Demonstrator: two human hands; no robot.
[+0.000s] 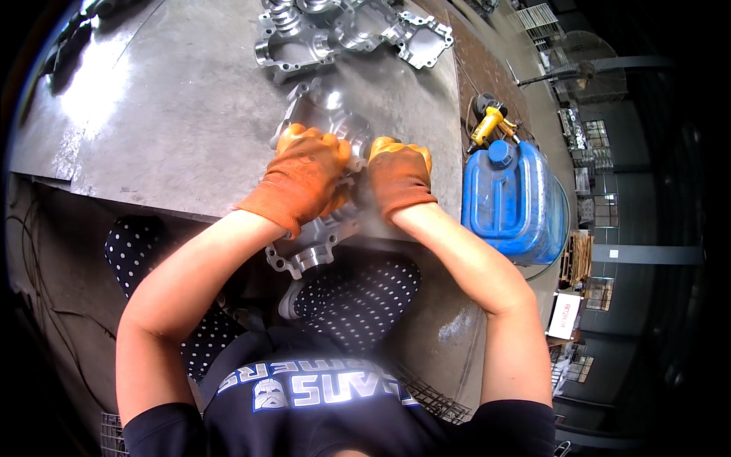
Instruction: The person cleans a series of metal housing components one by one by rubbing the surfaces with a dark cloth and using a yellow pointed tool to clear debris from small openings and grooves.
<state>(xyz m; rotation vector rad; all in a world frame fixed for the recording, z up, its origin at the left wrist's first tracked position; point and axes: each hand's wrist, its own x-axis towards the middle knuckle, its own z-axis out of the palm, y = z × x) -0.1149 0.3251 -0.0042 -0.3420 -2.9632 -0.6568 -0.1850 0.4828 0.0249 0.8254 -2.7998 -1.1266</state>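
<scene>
Orange work gloves cover both of my hands. A silver metal casting (327, 118) with round bores lies at the table's front edge, under and beyond my left hand. My left hand (301, 171) has its fingers curled down over this casting's side. Close beside it, my right hand (400, 174) is closed in a fist at the casting's right side; what its fingers hold, if anything, is hidden. Below my left wrist, a bored end of silver casting (308, 251) juts past the table edge over my lap. My hands hide whether it belongs to the same piece.
Several silver castings (354, 34) stand grouped at the far side of the grey metal table (183, 99). Right of the table are a blue jerrycan (514, 202) and a yellow power tool (491, 126). A large fan (582, 68) stands farther off. Cables (34, 259) trail at the left.
</scene>
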